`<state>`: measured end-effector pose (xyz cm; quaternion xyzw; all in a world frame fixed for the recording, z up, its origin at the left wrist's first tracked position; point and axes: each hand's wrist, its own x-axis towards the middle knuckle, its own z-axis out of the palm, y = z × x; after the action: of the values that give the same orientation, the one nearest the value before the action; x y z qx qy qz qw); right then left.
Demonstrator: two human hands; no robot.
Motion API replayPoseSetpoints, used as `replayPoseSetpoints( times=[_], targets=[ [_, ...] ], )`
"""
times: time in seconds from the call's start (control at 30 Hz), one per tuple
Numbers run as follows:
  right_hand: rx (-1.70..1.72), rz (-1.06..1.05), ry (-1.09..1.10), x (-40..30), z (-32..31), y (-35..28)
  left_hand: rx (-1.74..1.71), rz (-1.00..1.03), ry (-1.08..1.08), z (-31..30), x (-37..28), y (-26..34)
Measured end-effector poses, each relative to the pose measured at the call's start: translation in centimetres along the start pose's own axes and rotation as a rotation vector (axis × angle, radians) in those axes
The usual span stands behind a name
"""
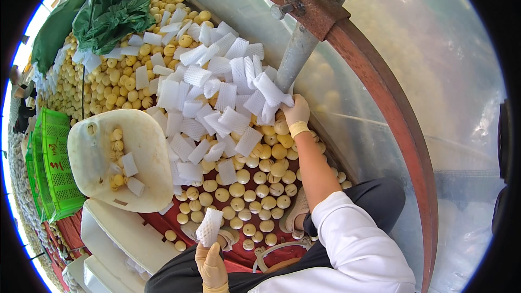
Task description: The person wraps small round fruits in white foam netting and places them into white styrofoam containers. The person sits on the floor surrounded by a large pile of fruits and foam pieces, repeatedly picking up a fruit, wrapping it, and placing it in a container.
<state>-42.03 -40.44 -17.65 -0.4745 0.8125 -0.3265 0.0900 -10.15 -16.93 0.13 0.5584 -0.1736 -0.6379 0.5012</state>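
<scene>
My left hand [211,264], in a pale thin glove, holds a white foam net sleeve [210,226] upright by its lower end. Whether a fruit sits inside that sleeve I cannot tell. My right hand [297,112], gloved too, reaches to the far edge of a heap of foam net sleeves [234,120], beside the foot of a metal pole. Its fingers are partly hidden by the sleeves, so its grip is unclear. Round yellow fruits with dark stripes, apparently pepino melons [260,191], spread over a red cloth [228,205] before me and under the heap.
A whitish plastic tub [85,162] with fruits and sleeves stands left, near green plastic crates [61,171] and white boxes [118,232]. Green sheeting [114,16] covers some fruit. A galvanized pole [297,57], a rusty curved beam [382,97] and plastic film [456,110] bound the right.
</scene>
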Motion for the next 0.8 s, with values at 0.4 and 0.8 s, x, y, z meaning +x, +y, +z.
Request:
replayPoseSetpoints(
  times=[0.4, 0.8],
  targets=[
    [0.447, 0.151, 0.260, -4.3, 11.9, -16.4, -0.103, 0.126, -0.011, -0.6, 0.4, -0.7],
    [0.710, -0.355, -0.206, -1.6, 6.9, -20.2, -0.069, 0.230, -0.049, 1.4, 0.3, 1.0]
  ],
)
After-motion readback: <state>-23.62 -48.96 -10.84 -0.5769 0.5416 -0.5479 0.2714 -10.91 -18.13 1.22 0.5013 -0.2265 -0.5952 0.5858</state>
